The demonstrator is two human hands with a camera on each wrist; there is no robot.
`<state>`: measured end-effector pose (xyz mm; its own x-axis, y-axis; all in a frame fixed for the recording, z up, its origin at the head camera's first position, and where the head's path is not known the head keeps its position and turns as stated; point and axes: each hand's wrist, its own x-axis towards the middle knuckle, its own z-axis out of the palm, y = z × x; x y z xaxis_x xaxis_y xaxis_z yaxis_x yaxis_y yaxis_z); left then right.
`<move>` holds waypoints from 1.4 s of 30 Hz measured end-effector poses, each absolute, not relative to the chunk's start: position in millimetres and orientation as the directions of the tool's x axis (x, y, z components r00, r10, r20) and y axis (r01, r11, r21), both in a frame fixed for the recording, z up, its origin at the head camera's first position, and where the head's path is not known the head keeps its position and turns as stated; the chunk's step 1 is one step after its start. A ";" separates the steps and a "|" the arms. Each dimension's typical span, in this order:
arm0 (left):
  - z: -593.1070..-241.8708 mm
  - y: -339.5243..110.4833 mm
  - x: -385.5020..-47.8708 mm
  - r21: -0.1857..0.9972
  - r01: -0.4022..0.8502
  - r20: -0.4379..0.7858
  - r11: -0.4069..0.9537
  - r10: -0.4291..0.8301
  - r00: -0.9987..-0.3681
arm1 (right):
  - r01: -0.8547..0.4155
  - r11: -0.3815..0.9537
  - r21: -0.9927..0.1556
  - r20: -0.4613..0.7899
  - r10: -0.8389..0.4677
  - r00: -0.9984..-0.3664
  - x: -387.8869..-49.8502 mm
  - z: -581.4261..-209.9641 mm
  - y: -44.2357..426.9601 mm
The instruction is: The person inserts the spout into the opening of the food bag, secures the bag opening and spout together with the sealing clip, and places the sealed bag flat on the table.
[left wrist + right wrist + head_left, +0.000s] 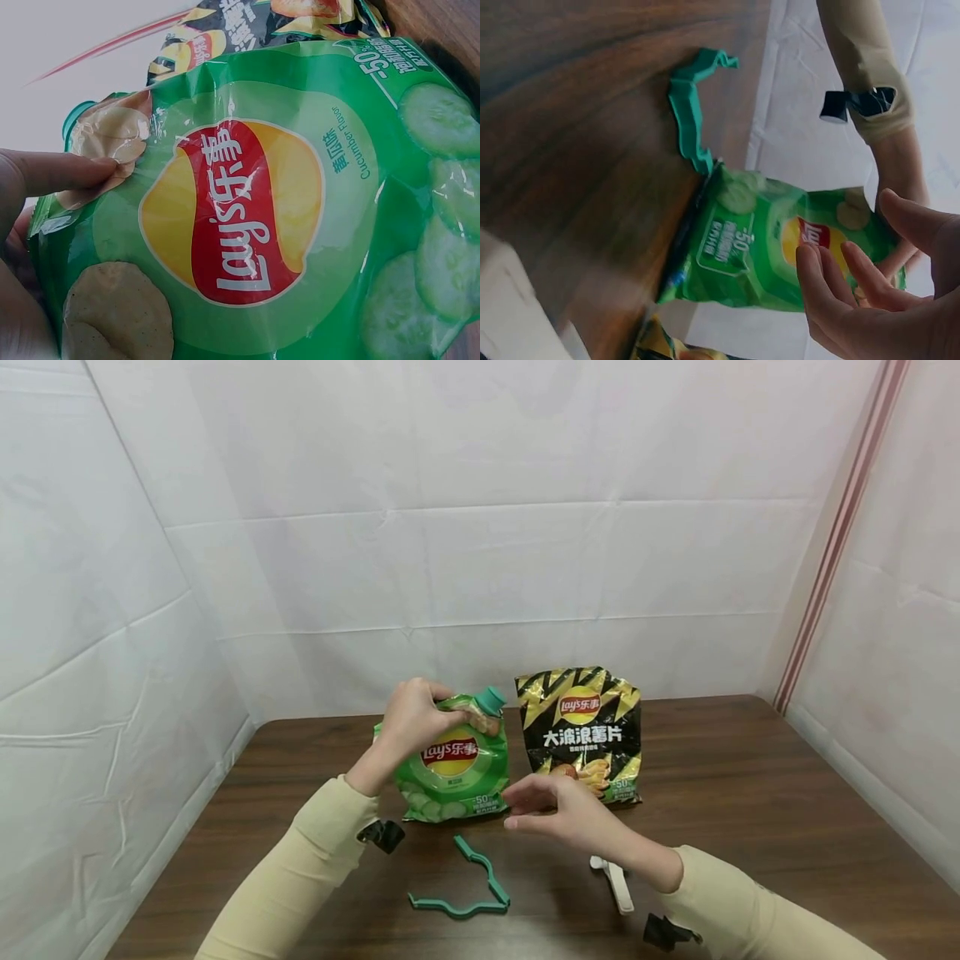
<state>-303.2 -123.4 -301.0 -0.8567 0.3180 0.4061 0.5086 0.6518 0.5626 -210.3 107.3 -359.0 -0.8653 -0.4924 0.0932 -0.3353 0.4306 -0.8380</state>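
My left hand [414,720] pinches the top edge of a green Lay's bag [453,772], its thumb across the front, as the left wrist view also shows on the bag [240,217]. The bag stands on the table, and a teal cap [491,699] shows at its top right corner. My right hand [573,814] is held near the bag's lower right side with fingers loosely bent and nothing between them; in the right wrist view the hand [885,285] appears in front of the bag [772,240].
A black and yellow Lay's bag [581,735] stands at the right of the green one. In front lie an unfolded teal clip [498,889] and a white clip-like piece [618,887], the latter beside my right forearm. White sheeting [480,568] rises behind the brown table [720,777].
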 end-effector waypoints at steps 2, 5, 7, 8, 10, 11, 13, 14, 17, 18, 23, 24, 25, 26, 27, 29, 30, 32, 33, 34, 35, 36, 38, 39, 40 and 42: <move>-301.0 -123.5 -302.4 0.562 0.507 0.407 0.654 0.315 -0.857 | -0.309 0.424 -0.851 0.067 -0.497 -0.865 -206.9 -362.1 105.9; -301.5 -123.7 -302.0 0.555 0.509 0.414 0.658 0.312 -0.855 | -0.276 0.422 -0.864 0.034 -0.498 -0.867 -202.9 -368.7 104.2; -302.0 -124.0 -302.2 0.551 0.512 0.417 0.659 0.313 -0.853 | -0.248 0.416 -0.875 0.009 -0.498 -0.867 -200.6 -373.6 103.3; -302.2 -124.1 -302.2 0.551 0.513 0.419 0.659 0.313 -0.852 | -0.243 0.418 -0.875 0.003 -0.497 -0.867 -199.8 -376.0 102.8; -302.6 -124.4 -302.6 0.552 0.513 0.419 0.658 0.313 -0.852 | -0.235 0.428 -0.872 -0.009 -0.496 -0.868 -198.2 -381.0 101.7; -302.9 -124.6 -302.9 0.553 0.513 0.419 0.657 0.313 -0.852 | -0.234 0.432 -0.871 -0.014 -0.497 -0.868 -197.6 -383.4 101.1; -303.0 -124.6 -303.3 0.556 0.513 0.419 0.654 0.312 -0.853 | -0.238 0.440 -0.866 -0.018 -0.503 -0.864 -196.2 -387.9 100.0; -303.0 -124.4 -303.3 0.556 0.513 0.420 0.654 0.312 -0.852 | -0.238 0.439 -0.866 -0.020 -0.507 -0.862 -195.4 -389.8 99.5; -303.2 -124.1 -303.7 0.552 0.518 0.422 0.653 0.317 -0.849 | -0.229 0.438 -0.869 -0.029 -0.508 -0.861 -192.5 -394.5 98.1; -303.3 -123.9 -303.8 0.552 0.519 0.422 0.652 0.318 -0.849 | -0.228 0.441 -0.868 -0.030 -0.505 -0.863 -191.6 -395.8 97.6; -303.8 -124.0 -304.1 0.553 0.521 0.421 0.650 0.321 -0.848 | -0.243 0.475 -0.845 -0.023 -0.488 -0.873 -186.4 -402.1 95.0; -303.8 -124.1 -304.1 0.556 0.520 0.420 0.649 0.321 -0.849 | -0.250 0.480 -0.841 -0.018 -0.487 -0.873 -185.5 -403.5 94.2; -303.7 -124.2 -304.0 0.558 0.521 0.420 0.646 0.321 -0.849 | -0.254 0.481 -0.839 -0.015 -0.487 -0.873 -184.7 -405.1 93.4; -303.6 -124.2 -303.8 0.561 0.521 0.420 0.643 0.322 -0.849 | -0.254 0.483 -0.838 -0.014 -0.485 -0.874 -183.9 -406.8 92.7; -303.6 -124.2 -304.0 0.564 0.521 0.420 0.640 0.321 -0.849 | -0.253 0.484 -0.838 -0.016 -0.484 -0.875 -183.3 -408.5 91.9; -303.2 -124.3 -303.8 0.569 0.524 0.422 0.634 0.322 -0.848 | -0.240 0.483 -0.842 -0.030 -0.486 -0.874 -182.1 -411.3 90.5; -302.9 -124.3 -303.5 0.570 0.524 0.422 0.632 0.322 -0.848 | -0.230 0.480 -0.847 -0.040 -0.488 -0.872 -181.5 -412.4 89.9; -302.7 -124.3 -303.2 0.569 0.525 0.422 0.633 0.323 -0.847 | -0.211 0.480 -0.851 -0.063 -0.493 -0.867 -180.1 -414.1 89.1; -302.8 -124.4 -303.3 0.570 0.524 0.421 0.633 0.323 -0.848 | -0.207 0.478 -0.854 -0.071 -0.499 -0.863 -179.4 -414.5 88.5; -302.8 -124.5 -303.2 0.571 0.522 0.419 0.633 0.322 -0.849 | -0.202 0.476 -0.856 -0.079 -0.506 -0.859 -178.8 -414.6 88.1; -302.9 -124.6 -303.2 0.571 0.521 0.418 0.634 0.321 -0.850 | -0.200 0.472 -0.858 -0.084 -0.514 -0.854 -178.5 -414.4 87.7; -303.0 -124.7 -303.3 0.570 0.519 0.417 0.637 0.320 -0.851 | -0.200 0.469 -0.860 -0.087 -0.522 -0.848 -178.3 -414.3 87.4; -303.4 -124.8 -303.8 0.571 0.518 0.417 0.637 0.319 -0.851 | -0.201 0.464 -0.863 -0.094 -0.539 -0.837 -178.3 -414.2 87.2; -303.4 -124.9 -303.7 0.571 0.519 0.417 0.637 0.320 -0.851 | -0.198 0.459 -0.866 -0.102 -0.550 -0.829 -178.4 -414.3 87.3; -303.4 -124.9 -303.8 0.569 0.519 0.417 0.638 0.320 -0.850 | -0.201 0.458 -0.866 -0.107 -0.561 -0.821 -178.6 -414.6 87.5; -303.5 -125.0 -303.8 0.568 0.520 0.417 0.638 0.321 -0.850 | -0.209 0.454 -0.866 -0.110 -0.581 -0.806 -178.7 -415.9 87.8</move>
